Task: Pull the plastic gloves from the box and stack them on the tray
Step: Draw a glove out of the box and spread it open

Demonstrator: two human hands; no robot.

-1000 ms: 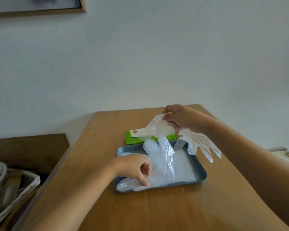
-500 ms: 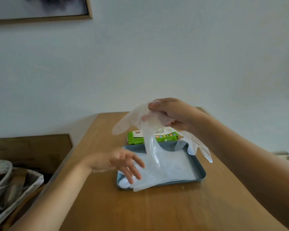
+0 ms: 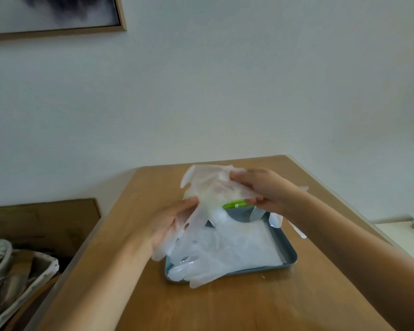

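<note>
Pale wall behind a wooden table (image 3: 225,306). On it, a blue-grey tray (image 3: 289,249) piled with clear plastic gloves (image 3: 237,244), some spilling over the near rim. Above the tray, a raised glove (image 3: 208,185), pinched at its top by the curled right hand (image 3: 265,189), lower part lying against the straight-fingered left hand (image 3: 170,223). Behind, a green glove box (image 3: 234,204), mostly hidden.

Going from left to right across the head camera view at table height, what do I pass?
basket → left hand → plastic glove spread between the two hands → right hand. The tray and green box overlap these, so they are left out.
</note>
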